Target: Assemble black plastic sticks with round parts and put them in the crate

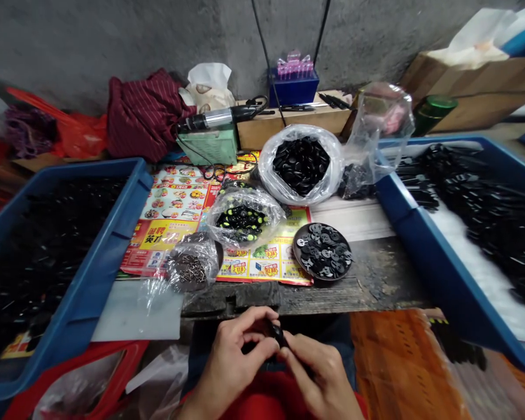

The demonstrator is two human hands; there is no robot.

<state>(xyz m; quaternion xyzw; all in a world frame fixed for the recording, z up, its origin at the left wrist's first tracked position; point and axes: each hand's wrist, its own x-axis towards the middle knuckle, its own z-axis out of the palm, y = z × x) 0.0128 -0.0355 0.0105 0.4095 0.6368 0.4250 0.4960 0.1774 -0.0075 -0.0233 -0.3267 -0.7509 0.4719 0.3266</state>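
Both Your Hands Grip a Small Black Part at the Table's Near Edge

Nearest you, your left hand [240, 353] and right hand [317, 367] meet above your lap, their fingers pinching a small black part [277, 335] between them. Your fingers cover much of it, so its full shape can't be told.

Just beyond, on the table [376, 283], a clear bag of screws [192, 269] lies open on your left, and a round dark dish [294, 248] full of flat black and gray pieces sits on your right. Behind and between them is an open bag of black-and-green pieces [244, 221]. Printed flyers [175, 201] are spread under these things. Farther back stands a larger open bag of glossy black pieces [301, 166].

A blue bin [135, 181] of dark parts flanks you on the left; another blue bin [424, 233] holds long black parts on the right.

At the back, a corded tool [214, 118] lies across a pale green box [214, 146], and a pink hair clip [294, 65] tops a dark blue box [294, 90].
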